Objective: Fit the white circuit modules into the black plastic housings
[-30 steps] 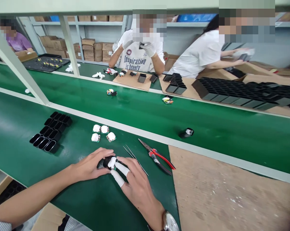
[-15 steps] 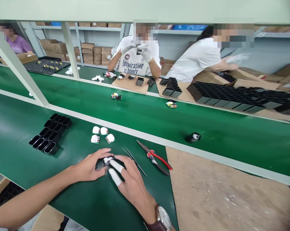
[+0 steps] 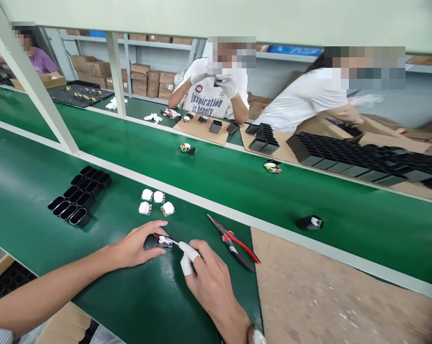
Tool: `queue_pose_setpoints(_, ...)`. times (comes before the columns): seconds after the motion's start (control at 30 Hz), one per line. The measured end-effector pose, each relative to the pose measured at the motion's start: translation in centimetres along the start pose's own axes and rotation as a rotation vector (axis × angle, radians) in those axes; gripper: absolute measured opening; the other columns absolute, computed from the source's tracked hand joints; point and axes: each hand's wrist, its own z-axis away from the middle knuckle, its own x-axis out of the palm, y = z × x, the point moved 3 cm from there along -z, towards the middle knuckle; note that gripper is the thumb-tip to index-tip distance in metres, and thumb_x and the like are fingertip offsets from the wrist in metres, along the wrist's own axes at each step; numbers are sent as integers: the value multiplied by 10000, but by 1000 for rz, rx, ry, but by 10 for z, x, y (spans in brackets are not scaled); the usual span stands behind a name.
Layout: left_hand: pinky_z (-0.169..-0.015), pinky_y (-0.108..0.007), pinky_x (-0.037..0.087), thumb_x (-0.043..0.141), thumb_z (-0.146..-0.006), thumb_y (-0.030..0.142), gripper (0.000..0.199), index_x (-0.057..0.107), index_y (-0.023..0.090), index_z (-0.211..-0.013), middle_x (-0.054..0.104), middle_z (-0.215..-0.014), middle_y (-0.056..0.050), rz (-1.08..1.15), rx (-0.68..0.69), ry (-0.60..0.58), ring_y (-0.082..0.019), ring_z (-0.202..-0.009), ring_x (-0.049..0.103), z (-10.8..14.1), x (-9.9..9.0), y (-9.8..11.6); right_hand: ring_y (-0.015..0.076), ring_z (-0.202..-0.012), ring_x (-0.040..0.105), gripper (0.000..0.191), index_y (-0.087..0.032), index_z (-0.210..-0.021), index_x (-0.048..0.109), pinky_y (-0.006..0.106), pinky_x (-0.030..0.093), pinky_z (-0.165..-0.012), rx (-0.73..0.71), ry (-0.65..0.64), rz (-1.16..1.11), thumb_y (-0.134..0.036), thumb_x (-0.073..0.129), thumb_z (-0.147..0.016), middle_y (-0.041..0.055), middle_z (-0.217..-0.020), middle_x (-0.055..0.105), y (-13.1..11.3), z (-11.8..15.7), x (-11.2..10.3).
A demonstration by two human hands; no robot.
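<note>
My left hand (image 3: 135, 246) is closed around a small black oval housing (image 3: 162, 245) on the green table. White paste-like material and part of a component show in its open mouth. My right hand (image 3: 214, 277), with white finger cots on two fingers, pinches a pair of tweezers (image 3: 175, 241). The tweezers' tips reach the housing's mouth; most of their length is hidden by the hand. Just beyond my hands lie several small circuit boards topped with white material (image 3: 159, 196). Red-and-black long-nose pliers (image 3: 233, 242) lie beyond my right hand.
Several empty black housings (image 3: 74, 197) stand in rows at left. A cardboard sheet (image 3: 337, 286) covers the table at right. Past a pale rail, a green conveyor belt (image 3: 216, 167) carries small assemblies and one black housing (image 3: 310, 222). Co-workers sit opposite, beside stacked black cases (image 3: 362, 153).
My right hand has picked up the tweezers from the table and brought them to the housing. My left hand still holds the housing. Parts on the belt have shifted right.
</note>
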Motion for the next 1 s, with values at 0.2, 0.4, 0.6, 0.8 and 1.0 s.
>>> queue_pose_setpoints(0.2,-1120,-425,548,702,-993,288,668,352,313,-1562,749,-1300,-37,-15,0,-25,-223,-1253,700,-1,1,3,194,-742,547,250,-211,-876,610,349,447,-615,-56,-41,65,-4,476,-916,88,-982,628,-4,-4,-3)
queue_pose_setpoints(0.4,-1109,-430,558,709,-989,287,663,366,320,-1555,750,-1317,-37,-13,-3,-41,-232,-1260,702,-1,1,3,206,-777,534,278,-209,-824,588,356,428,-614,-71,-74,68,31,457,-874,101,-1013,618,-6,-6,0)
queue_pose_setpoints(0.6,-1109,-424,558,702,-997,308,555,421,285,-1475,734,-1340,-60,-43,-11,-60,-238,-1280,692,1,1,1,208,-765,520,293,-218,-739,543,363,429,-600,-116,-175,57,59,463,-788,90,-960,608,-11,-15,-5)
queue_pose_setpoints(0.8,-1103,-435,557,696,-998,319,466,452,276,-1393,713,-1366,-77,-60,-37,-50,-249,-1279,698,0,1,1,215,-748,520,289,-225,-721,524,368,431,-587,-132,-199,109,55,460,-748,84,-907,599,-8,-20,-13)
queue_pose_setpoints(1.0,-1090,-434,553,700,-996,314,507,407,289,-1409,732,-1340,-62,-45,-46,-60,-244,-1260,703,-2,1,2,205,-793,530,281,-197,-870,601,350,452,-640,-89,-84,15,51,474,-832,96,-1004,617,1,-11,-13)
